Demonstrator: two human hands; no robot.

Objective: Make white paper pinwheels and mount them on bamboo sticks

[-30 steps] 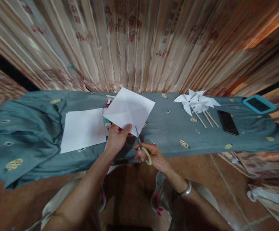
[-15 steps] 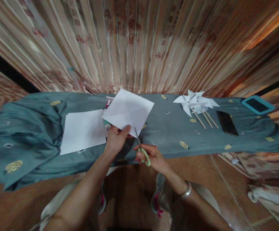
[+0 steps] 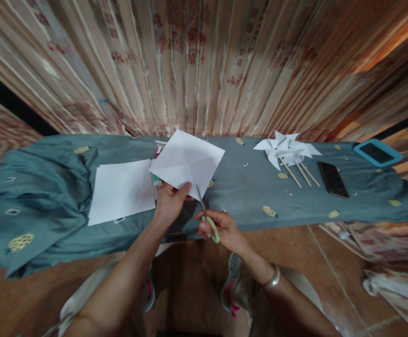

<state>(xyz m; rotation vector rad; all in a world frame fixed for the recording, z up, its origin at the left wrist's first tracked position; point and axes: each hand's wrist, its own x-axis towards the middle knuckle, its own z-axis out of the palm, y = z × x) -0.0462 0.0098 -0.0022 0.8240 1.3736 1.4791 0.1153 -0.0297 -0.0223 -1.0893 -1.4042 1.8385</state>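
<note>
My left hand [image 3: 171, 199] pinches a square sheet of white paper [image 3: 189, 161] near its lower edge, thumb on top. Faint crease lines cross the sheet, which is held up above the table with one corner towards me. My right hand [image 3: 223, 227] is closed round the light green handles of a pair of scissors [image 3: 211, 228]. The scissor blades meet the paper at its near corner, and one blade lies over the sheet. Part of the left fingers is hidden under the paper.
A stack of white paper [image 3: 122, 192] lies on the left of the teal cloth [image 3: 232, 187]. Small items partly show behind the held sheet. Paper pinwheels on sticks [image 3: 288, 150], a dark phone [image 3: 333, 179] and a blue-framed tablet [image 3: 377, 153] lie to the right. A curtain [image 3: 189, 70] hangs behind.
</note>
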